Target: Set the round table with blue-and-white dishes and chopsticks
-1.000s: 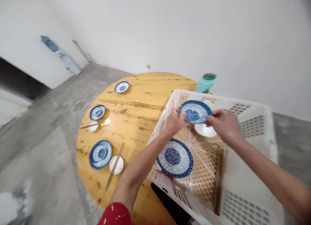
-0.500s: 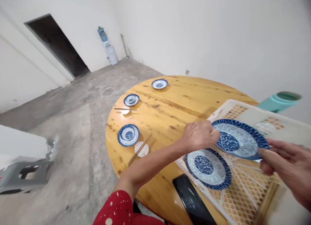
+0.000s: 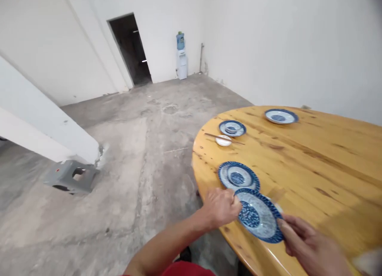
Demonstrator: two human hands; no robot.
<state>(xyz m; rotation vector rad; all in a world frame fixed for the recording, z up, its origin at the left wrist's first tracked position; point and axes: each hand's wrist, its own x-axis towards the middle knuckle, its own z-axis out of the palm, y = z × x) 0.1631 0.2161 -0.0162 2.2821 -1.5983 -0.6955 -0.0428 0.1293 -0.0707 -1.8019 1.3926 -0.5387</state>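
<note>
A blue-and-white plate [image 3: 263, 217] is held tilted over the near left edge of the round table. My left hand [image 3: 221, 207] is closed at the plate's left rim, its fingertips partly hidden. At the opposite rim, my right hand [image 3: 308, 238] pinches the plate between thumb and fingers. Just beyond lies another patterned plate [image 3: 222, 176] with a small bowl [image 3: 238, 176] on it. The held plate partly covers a white saucer [image 3: 277, 206] and chopsticks behind it.
The wooden table [image 3: 298, 164] bears a farther plate with a bowl [image 3: 231, 129], a saucer [image 3: 223, 142] with chopsticks [image 3: 213, 136], and a lone plate [image 3: 281, 117]. A grey stool [image 3: 67, 174] stands by a white pillar [image 3: 74, 133]. A water dispenser [image 3: 182, 63] is against the wall.
Both hands have carried the plate left, from above the white plastic basket to the table's near edge. The view has swung left; the basket and phone-like black object are out of sight.
</note>
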